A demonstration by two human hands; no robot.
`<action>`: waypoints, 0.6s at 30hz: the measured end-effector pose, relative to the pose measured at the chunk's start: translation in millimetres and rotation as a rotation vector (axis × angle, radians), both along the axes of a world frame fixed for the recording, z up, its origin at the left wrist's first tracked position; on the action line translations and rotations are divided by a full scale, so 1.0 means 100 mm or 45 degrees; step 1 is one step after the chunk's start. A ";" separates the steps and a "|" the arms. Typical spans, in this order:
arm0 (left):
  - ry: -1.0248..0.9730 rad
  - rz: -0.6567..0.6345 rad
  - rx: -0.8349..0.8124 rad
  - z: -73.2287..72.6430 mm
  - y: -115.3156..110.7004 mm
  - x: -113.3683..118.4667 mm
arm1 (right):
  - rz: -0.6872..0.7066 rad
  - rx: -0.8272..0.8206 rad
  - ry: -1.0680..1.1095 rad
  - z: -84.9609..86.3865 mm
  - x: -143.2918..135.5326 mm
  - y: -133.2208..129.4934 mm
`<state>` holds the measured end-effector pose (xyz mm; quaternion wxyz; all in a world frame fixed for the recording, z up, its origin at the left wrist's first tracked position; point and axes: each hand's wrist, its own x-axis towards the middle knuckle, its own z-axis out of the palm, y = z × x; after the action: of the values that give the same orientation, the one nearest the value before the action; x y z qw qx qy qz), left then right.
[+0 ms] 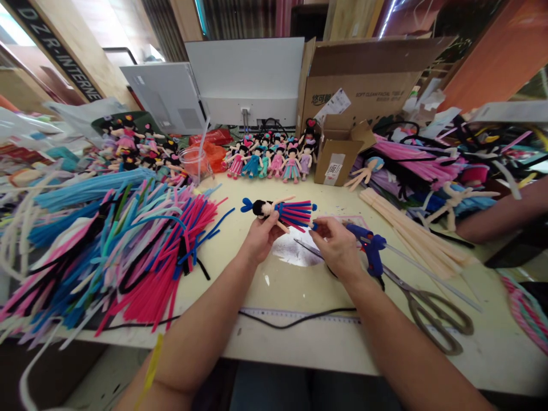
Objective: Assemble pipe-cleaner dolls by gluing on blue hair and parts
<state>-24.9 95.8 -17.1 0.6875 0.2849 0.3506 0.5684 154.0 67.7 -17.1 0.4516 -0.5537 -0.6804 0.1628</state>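
A pipe-cleaner doll (295, 212) lies sideways in the air over the middle of the table, its head to the left. It has black hair, a blue bow and a blue-and-pink striped skirt. My left hand (262, 235) is closed around its head and upper body. At the other end, the fingers of my right hand (336, 242) pinch the doll's blue-tipped feet. A blue glue gun (371, 251) rests just right of my right hand. Beside my right forearm lie large scissors (428, 305), their handles toward the front edge.
Piles of coloured pipe cleaners (166, 257) cover the left side. Finished dolls (274, 160) stand in rows before a monitor (248, 80) and a small cardboard box (338, 157). Beige pipe cleaners (415, 234) lie at right. A black cable (295, 322) crosses the front.
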 end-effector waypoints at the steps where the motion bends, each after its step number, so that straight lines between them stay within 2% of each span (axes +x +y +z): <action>1: 0.002 0.006 -0.001 0.00 0.00 0.00 | 0.007 0.001 0.013 -0.01 0.00 0.00; 12: -0.008 0.031 0.004 0.00 0.01 0.00 | 0.033 0.056 0.124 -0.07 0.02 0.02; 18: -0.014 0.028 -0.005 0.01 0.00 0.01 | 0.036 0.032 0.093 -0.04 0.01 0.00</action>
<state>-24.0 96.2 -16.2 0.6836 0.2767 0.3512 0.5769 155.1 67.5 -21.5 0.4807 -0.5321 -0.6731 0.1808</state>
